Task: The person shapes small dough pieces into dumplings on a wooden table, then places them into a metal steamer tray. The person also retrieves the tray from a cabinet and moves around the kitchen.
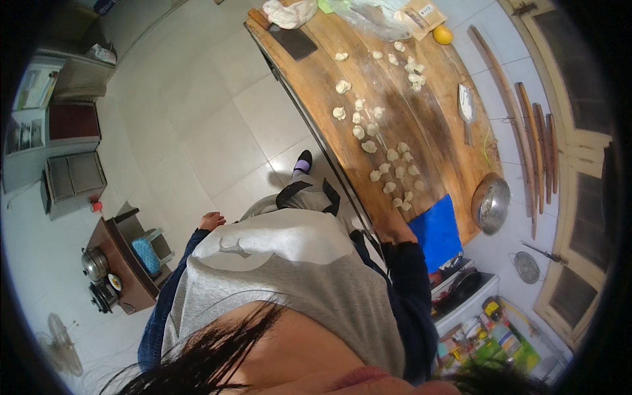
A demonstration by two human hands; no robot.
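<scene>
My left hand [211, 220] hangs at my side above the tiled floor, its fingers loosely bent and nothing visible in it. My right hand [393, 228] is at the near end of the wooden table [434, 148], by its edge, and its fingers are hard to make out against the wood. Just beside it lies a flat blue sheet [437, 232], partly over the table's end. Several small folded dumplings [399, 172] are spread on the tabletop beyond this hand, with more dumplings [415, 74] farther up. White flour dusts the wood among them.
A cleaver [295, 42] lies at the table's far corner. A metal scoop [465, 104], a steel bowl [491, 204], an orange fruit [442, 35] and a plastic bag [375, 17] line the wall side. Wooden rolling pins [538, 158] hang there. A dark pan [461, 289] stands nearby.
</scene>
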